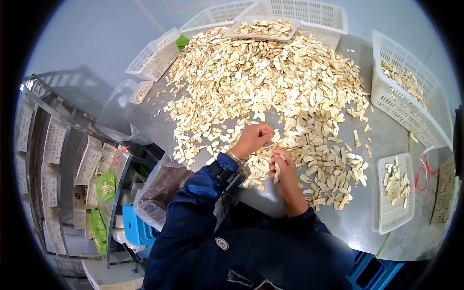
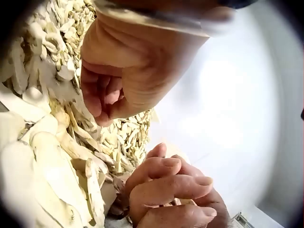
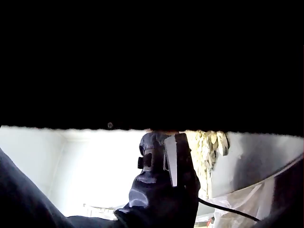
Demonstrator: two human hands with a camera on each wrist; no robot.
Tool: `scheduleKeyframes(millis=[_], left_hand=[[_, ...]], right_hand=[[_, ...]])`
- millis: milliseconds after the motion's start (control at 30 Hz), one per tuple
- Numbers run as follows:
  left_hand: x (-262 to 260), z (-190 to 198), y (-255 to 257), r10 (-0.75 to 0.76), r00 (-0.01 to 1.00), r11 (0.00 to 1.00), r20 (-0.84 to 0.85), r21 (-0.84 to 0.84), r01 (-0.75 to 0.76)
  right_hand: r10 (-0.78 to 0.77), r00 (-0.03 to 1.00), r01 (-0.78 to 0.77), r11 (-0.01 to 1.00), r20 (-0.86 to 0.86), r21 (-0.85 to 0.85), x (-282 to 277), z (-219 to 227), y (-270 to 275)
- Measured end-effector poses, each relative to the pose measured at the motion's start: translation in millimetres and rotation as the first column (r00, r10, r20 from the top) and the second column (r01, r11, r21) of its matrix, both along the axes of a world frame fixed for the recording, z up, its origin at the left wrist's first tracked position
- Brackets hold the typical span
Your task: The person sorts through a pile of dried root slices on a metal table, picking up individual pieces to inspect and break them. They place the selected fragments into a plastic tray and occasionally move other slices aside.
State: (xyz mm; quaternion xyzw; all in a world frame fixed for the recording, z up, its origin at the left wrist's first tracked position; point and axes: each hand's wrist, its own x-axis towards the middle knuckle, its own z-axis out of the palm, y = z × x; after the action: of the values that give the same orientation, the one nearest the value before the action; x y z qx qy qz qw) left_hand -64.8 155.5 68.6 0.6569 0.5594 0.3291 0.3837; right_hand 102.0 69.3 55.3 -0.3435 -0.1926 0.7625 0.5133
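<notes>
A large heap of pale, flat dried slices (image 1: pixel 251 77) with brownish edges covers the metal table. Over the near side of the heap is my left hand (image 1: pixel 252 140), its fingers curled in and the thumb near their tips; nothing shows between them in the left wrist view. My right hand (image 1: pixel 286 176), just nearer my body, curls its fingers around a pale dried slice (image 1: pixel 277 173). In the left wrist view, pale bits show between the fingers of that right hand (image 2: pixel 173 194). A dark strip blocks the upper half of the right wrist view.
White perforated baskets (image 1: pixel 411 87) stand at the right and back. A shallow tray (image 1: pixel 263 28) of slices sits atop the heap, and another white tray (image 1: pixel 396 212) lies at the right. A clear plastic bag (image 1: pixel 157 193) hangs left of me, near a blue stool (image 1: pixel 135 224) and racks.
</notes>
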Motion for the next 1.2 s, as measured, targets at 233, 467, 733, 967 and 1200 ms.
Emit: scheduleKeyframes(millis=[233, 467, 733, 967, 1200], left_hand=[[10.7, -3.2, -3.0, 0.007, 0.945, 0.969, -0.327, 0.235, 0.074], [21.9, -4.6, 1.1, 0.066, 0.901, 0.944, -0.429, 0.319, 0.083], [18.0, 27.2, -43.5, 0.005, 1.0, 0.995, -0.028, 0.098, -0.002], [23.7, 52.8, -81.5, -0.066, 0.988, 0.959, -0.139, 0.265, 0.101], [11.4, 57.1, -90.1, -0.078, 0.96, 0.936, -0.268, 0.312, 0.163]], right_hand=[[0.072, 0.995, -0.078, 0.994, 0.074, 0.079, -1.9, -2.3, -3.4], [0.068, 0.995, -0.076, 0.991, 0.08, 0.11, 0.0, -4.2, -1.6], [-0.226, 0.959, 0.197, 0.965, 0.172, 0.17, -8.3, -6.8, 0.8], [-0.146, 0.922, 0.061, 0.969, 0.359, 0.238, -5.0, -5.9, -2.8], [-0.191, 0.831, -0.016, 0.931, 0.523, 0.365, -8.0, -15.2, -2.8]])
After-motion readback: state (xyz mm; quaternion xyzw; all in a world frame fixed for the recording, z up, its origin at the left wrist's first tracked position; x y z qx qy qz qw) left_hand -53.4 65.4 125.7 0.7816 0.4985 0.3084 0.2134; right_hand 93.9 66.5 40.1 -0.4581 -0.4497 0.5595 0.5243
